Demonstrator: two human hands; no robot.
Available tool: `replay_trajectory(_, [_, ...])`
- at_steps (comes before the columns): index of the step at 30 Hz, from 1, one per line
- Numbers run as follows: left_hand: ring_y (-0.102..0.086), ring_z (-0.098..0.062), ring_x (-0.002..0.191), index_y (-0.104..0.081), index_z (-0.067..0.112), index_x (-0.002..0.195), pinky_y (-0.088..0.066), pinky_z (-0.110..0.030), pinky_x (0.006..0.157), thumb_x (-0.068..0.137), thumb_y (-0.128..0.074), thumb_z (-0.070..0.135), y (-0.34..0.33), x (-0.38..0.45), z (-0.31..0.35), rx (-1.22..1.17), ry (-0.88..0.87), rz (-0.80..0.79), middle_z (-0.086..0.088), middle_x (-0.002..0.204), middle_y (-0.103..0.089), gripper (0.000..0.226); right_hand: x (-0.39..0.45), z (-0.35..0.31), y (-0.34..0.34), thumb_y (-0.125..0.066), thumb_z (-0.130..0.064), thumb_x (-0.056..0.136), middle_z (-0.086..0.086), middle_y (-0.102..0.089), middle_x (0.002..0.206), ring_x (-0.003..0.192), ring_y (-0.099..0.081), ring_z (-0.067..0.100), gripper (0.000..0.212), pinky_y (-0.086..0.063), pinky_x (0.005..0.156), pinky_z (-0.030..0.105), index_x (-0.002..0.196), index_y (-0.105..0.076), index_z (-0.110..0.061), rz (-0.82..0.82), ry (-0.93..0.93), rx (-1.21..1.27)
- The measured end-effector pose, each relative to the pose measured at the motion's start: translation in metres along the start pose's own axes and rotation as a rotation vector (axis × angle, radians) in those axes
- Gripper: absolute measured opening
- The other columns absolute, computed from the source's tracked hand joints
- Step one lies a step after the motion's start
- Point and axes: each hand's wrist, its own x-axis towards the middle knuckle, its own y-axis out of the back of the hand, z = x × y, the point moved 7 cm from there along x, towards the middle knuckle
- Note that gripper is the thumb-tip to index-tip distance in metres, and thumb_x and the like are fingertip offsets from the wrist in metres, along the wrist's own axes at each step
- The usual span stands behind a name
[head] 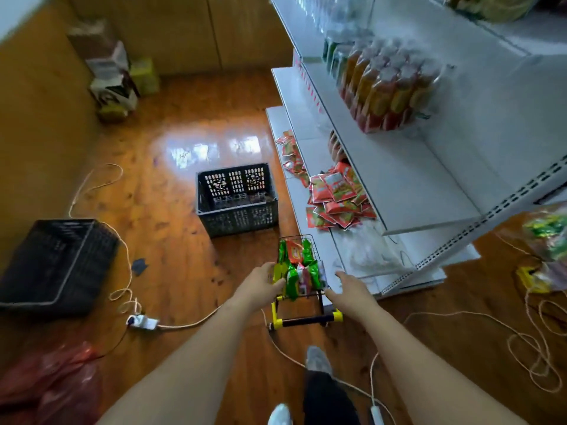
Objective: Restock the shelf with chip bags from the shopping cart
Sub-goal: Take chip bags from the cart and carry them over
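On the wooden floor, the left hand (pixel 266 279) is curling round a crinkly green and yellow chip bag (pixel 277 271) at the left rim of the small wire shopping cart (pixel 302 268), nearer than the right hand (pixel 348 283), which is hovering spread at the cart's right rim. The bags are standing upright, glossy green and red. The white metal shelf (pixel 337 234) is lying just right, beside the cart.

Both arms stretched fwd/down; left hand (pixel 263 279) fingers curled, right hand (pixel 349 282) palm down, fingers relaxed.
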Motion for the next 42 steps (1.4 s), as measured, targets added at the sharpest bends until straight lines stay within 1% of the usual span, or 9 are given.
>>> replay_trajectory(5, [-0.052,-0.028,0.126,-0.035,0.024,0.149,-0.048,-0.039,0.101,0.092,-0.057,0.047,-0.001,0.061,-0.025,0.037,0.074,-0.008,-0.011,0.141,-0.048,0.064,0.067,0.000,-0.015,-0.054,-0.043,0.092,0.010,-0.040,0.150,0.138,-0.038,0.028,0.070,-0.035,0.109,0.037,0.150,-0.028,-0.015,-0.063,-0.015,0.014])
replay_trajectory(12, [-0.056,-0.030,0.121,-0.035,0.025,0.148,-0.047,-0.042,0.102,0.091,-0.055,0.047,-0.028,0.140,-0.061,0.083,0.153,-0.058,-0.011,0.140,-0.046,0.064,0.151,0.003,-0.039,-0.060,-0.032,0.091,0.012,-0.047,0.143,0.130,-0.047,0.027,0.061,-0.039,0.102,0.031,0.145,-0.038,-0.017,-0.127,-0.003,0.028])
replay_trajectory(20, [-0.063,-0.029,0.108,-0.042,0.033,0.141,-0.055,-0.042,0.090,0.087,-0.058,0.045,-0.094,0.254,-0.106,0.120,0.168,-0.079,-0.008,0.127,-0.049,0.058,0.263,0.019,-0.122,-0.059,-0.038,0.088,0.007,-0.047,0.143,0.126,-0.050,0.024,0.064,-0.043,0.104,0.038,0.145,-0.035,-0.025,-0.194,-0.055,0.081])
replay_trajectory(25, [-0.063,-0.033,0.100,-0.052,0.027,0.124,-0.054,-0.041,0.080,0.086,-0.061,0.047,-0.156,0.331,-0.137,0.168,0.212,-0.049,-0.007,0.116,-0.049,0.044,0.348,0.028,-0.187,-0.056,-0.040,0.088,0.002,-0.036,0.153,0.139,-0.038,0.022,0.065,-0.037,0.110,0.039,0.148,-0.033,-0.026,-0.177,-0.057,0.116])
replay_trajectory(29, [-0.063,-0.035,0.093,-0.063,0.013,0.095,-0.053,-0.041,0.075,0.085,-0.057,0.023,-0.184,0.359,-0.144,0.190,0.177,-0.053,-0.010,0.097,-0.063,0.015,0.380,0.038,-0.204,-0.054,-0.035,0.089,0.003,-0.042,0.149,0.135,-0.042,0.023,0.060,-0.040,0.109,0.042,0.146,-0.036,-0.025,-0.135,-0.077,0.141])
replay_trajectory(32, [-0.062,-0.038,0.092,-0.059,0.007,0.080,-0.044,-0.040,0.067,0.084,-0.056,0.008,-0.175,0.357,-0.134,0.228,0.148,-0.049,-0.016,0.094,-0.065,0.005,0.378,0.044,-0.190,-0.055,-0.032,0.090,0.003,-0.046,0.147,0.132,-0.046,0.024,0.057,-0.043,0.106,0.040,0.145,-0.040,-0.023,-0.095,-0.104,0.141])
replay_trajectory(34, [-0.060,-0.039,0.092,-0.053,0.007,0.076,-0.040,-0.040,0.066,0.084,-0.054,0.005,-0.157,0.349,-0.118,0.249,0.107,-0.029,-0.018,0.094,-0.063,0.008,0.371,0.043,-0.176,-0.055,-0.030,0.090,0.003,-0.046,0.147,0.131,-0.048,0.024,0.057,-0.044,0.104,0.039,0.145,-0.039,-0.023,-0.093,-0.110,0.130])
replay_trajectory(39, [-0.059,-0.040,0.094,-0.055,0.005,0.084,-0.041,-0.040,0.068,0.086,-0.051,0.003,-0.097,0.327,-0.078,0.332,0.016,0.038,-0.016,0.097,-0.060,0.005,0.347,0.017,-0.151,-0.059,-0.029,0.089,0.009,-0.042,0.148,0.134,-0.043,0.027,0.065,-0.040,0.108,0.039,0.148,-0.033,-0.019,-0.205,-0.049,0.065])
replay_trajectory(42, [-0.060,-0.037,0.096,-0.060,0.006,0.091,-0.045,-0.039,0.071,0.086,-0.054,0.004,-0.059,0.314,-0.058,0.396,-0.028,0.043,-0.014,0.101,-0.062,0.008,0.332,-0.001,-0.127,-0.063,-0.026,0.087,0.011,-0.041,0.145,0.132,-0.044,0.028,0.067,-0.041,0.106,0.039,0.146,-0.033,-0.015,-0.178,-0.017,0.061])
